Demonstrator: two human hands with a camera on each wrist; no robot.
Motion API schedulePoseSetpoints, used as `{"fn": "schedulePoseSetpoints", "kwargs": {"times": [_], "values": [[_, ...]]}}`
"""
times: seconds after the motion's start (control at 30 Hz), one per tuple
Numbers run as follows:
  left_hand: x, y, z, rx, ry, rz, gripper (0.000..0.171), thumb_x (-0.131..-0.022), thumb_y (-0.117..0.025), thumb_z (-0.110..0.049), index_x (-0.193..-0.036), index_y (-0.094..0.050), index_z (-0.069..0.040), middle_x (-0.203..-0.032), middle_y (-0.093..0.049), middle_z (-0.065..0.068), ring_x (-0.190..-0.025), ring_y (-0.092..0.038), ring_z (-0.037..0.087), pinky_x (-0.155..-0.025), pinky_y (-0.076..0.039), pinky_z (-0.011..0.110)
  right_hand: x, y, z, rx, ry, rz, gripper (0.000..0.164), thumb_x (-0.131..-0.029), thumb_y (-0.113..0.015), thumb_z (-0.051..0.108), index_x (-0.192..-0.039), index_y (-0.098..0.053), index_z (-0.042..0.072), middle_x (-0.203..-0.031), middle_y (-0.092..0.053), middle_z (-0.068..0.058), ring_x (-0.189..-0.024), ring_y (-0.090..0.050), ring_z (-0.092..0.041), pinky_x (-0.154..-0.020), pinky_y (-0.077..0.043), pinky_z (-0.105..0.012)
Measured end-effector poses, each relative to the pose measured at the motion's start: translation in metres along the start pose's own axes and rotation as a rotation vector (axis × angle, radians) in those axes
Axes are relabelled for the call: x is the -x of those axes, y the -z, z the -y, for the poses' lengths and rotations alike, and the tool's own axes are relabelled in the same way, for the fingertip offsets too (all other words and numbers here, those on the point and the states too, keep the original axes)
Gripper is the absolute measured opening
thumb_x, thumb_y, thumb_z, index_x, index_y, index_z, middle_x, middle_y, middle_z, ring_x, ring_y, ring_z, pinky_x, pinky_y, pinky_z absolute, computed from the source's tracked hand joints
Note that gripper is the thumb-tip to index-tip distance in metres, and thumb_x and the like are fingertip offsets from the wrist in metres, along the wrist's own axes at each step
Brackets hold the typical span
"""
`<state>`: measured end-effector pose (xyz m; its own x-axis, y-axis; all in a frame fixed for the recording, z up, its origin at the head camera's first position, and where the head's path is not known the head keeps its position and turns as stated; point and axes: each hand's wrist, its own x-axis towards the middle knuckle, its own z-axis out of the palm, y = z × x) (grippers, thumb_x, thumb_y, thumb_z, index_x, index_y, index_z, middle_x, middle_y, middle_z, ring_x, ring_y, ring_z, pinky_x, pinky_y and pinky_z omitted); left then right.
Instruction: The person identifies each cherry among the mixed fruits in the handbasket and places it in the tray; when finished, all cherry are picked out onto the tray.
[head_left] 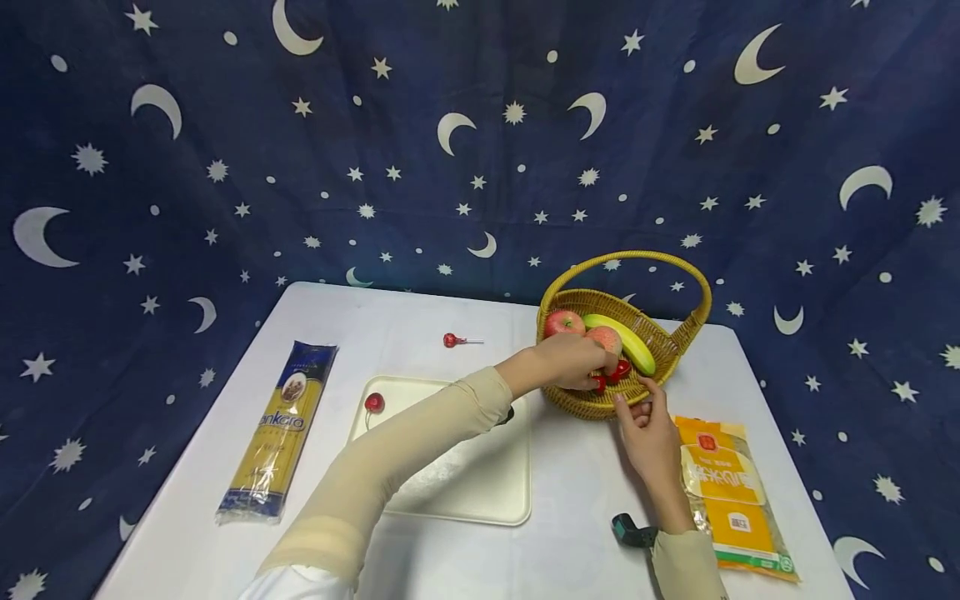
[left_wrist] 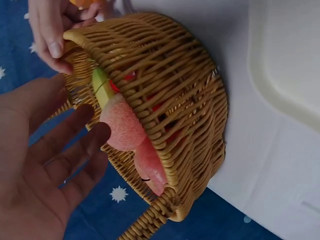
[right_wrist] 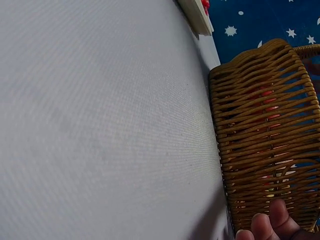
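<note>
A brown wicker basket [head_left: 581, 407] with a tall arched handle stands at the table's back right. Inside lie a red apple [head_left: 561, 322], a pinkish peach [head_left: 606, 337], a yellow-green banana [head_left: 636, 348] and small shiny red pieces [head_left: 619, 372], partly hidden by fingers. Over the basket's opening reaches my left hand [head_left: 573, 360]; in the left wrist view its fingers are spread loosely beside the peach, with nothing between them. My right hand [head_left: 651, 433] holds the basket's near right rim, some fingers over the edge and others curled against the outer wall, as the right wrist view shows.
Under my left forearm lies a white tray [head_left: 480, 512], with a red cherry [head_left: 374, 403] at its upper left. A red lollipop [head_left: 452, 340] lies behind the tray. A spaghetti pack [head_left: 281, 429] is at left, a yellow-orange food bag [head_left: 731, 496] at right. Starry dark cloth hangs behind.
</note>
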<state>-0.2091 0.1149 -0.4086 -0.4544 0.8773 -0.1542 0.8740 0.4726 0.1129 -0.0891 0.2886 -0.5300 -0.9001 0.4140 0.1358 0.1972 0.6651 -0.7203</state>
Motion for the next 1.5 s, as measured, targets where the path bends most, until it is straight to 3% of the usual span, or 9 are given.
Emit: {"fn": "schedulePoseSetpoints", "kwargs": {"times": [0.33,0.53,0.7,0.83,1.07,1.3,1.5], "values": [[-0.013,-0.002,0.010,-0.153,0.100,0.267,0.019,-0.104,-0.067,-0.024,-0.121,-0.075,-0.027,-0.123,-0.074,-0.010,-0.109,-0.067,0.010,-0.099,-0.056,0.031,0.001,-0.008,0.005,-0.006,0.014,0.017,0.059,-0.105,-0.063,0.049,-0.154,-0.048,0.021,-0.092,-0.062,-0.007,-0.074,-0.054,-0.012,-0.067,-0.042,-0.024],[-0.015,-0.003,0.012,-0.197,0.148,0.334,0.014,-0.104,-0.066,-0.023,-0.114,-0.075,-0.028,-0.123,-0.072,-0.008,-0.096,-0.059,0.009,-0.098,-0.057,0.030,0.001,-0.010,0.009,-0.004,0.026,0.017,0.059,-0.105,-0.063,0.050,-0.154,-0.048,0.021,-0.092,-0.063,-0.007,-0.073,-0.054,-0.011,-0.066,-0.041,-0.024],[-0.016,-0.007,0.011,-0.204,0.164,0.372,0.016,-0.105,-0.065,-0.023,-0.115,-0.076,-0.029,-0.122,-0.071,-0.008,-0.094,-0.055,0.009,-0.093,-0.055,0.027,0.002,-0.010,0.013,-0.006,0.030,0.033,0.059,-0.105,-0.063,0.050,-0.154,-0.048,0.020,-0.093,-0.064,-0.008,-0.073,-0.055,-0.012,-0.066,-0.042,-0.024],[-0.015,-0.016,0.011,-0.213,0.159,0.365,0.016,-0.106,-0.063,-0.021,-0.111,-0.077,-0.027,-0.119,-0.072,-0.008,-0.091,-0.054,0.010,-0.089,-0.055,0.026,0.004,-0.011,0.016,-0.008,0.029,0.048,0.060,-0.105,-0.063,0.050,-0.154,-0.047,0.020,-0.094,-0.063,-0.009,-0.074,-0.054,-0.013,-0.066,-0.042,-0.024],[-0.016,-0.028,0.013,-0.217,0.148,0.326,0.015,-0.104,-0.064,-0.018,-0.108,-0.077,-0.023,-0.115,-0.074,-0.007,-0.086,-0.055,0.010,-0.093,-0.060,0.031,0.004,-0.009,0.015,-0.009,0.018,0.030,0.058,-0.105,-0.065,0.048,-0.154,-0.049,0.021,-0.093,-0.063,-0.008,-0.073,-0.053,-0.012,-0.066,-0.041,-0.025],[-0.017,-0.018,0.012,-0.203,0.174,0.226,0.013,-0.100,-0.070,-0.031,-0.111,-0.073,-0.025,-0.117,-0.074,-0.008,-0.097,-0.065,0.008,-0.094,-0.059,0.030,0.004,-0.006,0.008,-0.012,0.011,0.010,0.058,-0.104,-0.065,0.048,-0.153,-0.049,0.021,-0.092,-0.061,-0.006,-0.073,-0.053,-0.011,-0.066,-0.041,-0.025],[-0.016,-0.002,0.006,-0.088,0.158,0.108,0.022,-0.099,-0.073,-0.047,-0.105,-0.069,-0.026,-0.102,-0.072,-0.013,-0.092,-0.065,0.009,-0.089,-0.054,0.033,0.004,0.000,0.004,0.005,-0.015,0.003,0.058,-0.105,-0.063,0.050,-0.154,-0.048,0.021,-0.094,-0.061,-0.006,-0.074,-0.053,-0.009,-0.065,-0.041,-0.023]]}}
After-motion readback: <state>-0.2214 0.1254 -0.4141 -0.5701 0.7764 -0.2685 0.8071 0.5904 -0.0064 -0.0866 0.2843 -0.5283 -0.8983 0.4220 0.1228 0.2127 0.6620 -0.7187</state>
